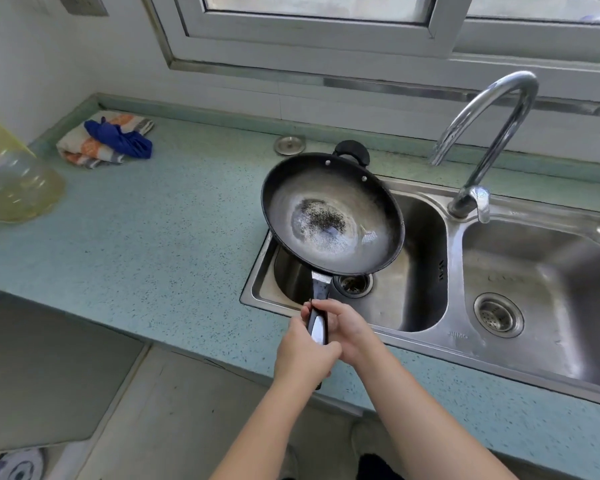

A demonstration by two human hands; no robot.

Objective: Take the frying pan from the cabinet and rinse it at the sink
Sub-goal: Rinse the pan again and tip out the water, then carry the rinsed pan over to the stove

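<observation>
**Frying pan held over the left sink basin**

Frying pan (333, 216), black, round and shallow with a worn grey inside and a dark speckled patch at its centre, is held in the air above the left basin of the double stainless-steel sink (430, 327). Its far rim carries a small black loop handle, which reaches over the sink's back edge. Its long black handle with a shiny metal inlay (318, 323) points back toward the person.

Both hands are clamped on that handle. The left hand (302, 355) wraps it low down, near the end; the right hand (347, 332) closes its grip from the other side, just beside the left, fingers touching the handle higher up.

Below the pan, the left basin's drain (355, 284) shows past the rim. A curved chrome tap (489, 133) stands between the two basins, its spout turned toward the left basin. No water stream is visible.

On the speckled blue-green desk (160, 230), a round metal sink plug (289, 145) lies behind the pan. Well to the left lies a striped orange and grey cloth (84, 150) with a blue cloth (122, 140) on top.
</observation>
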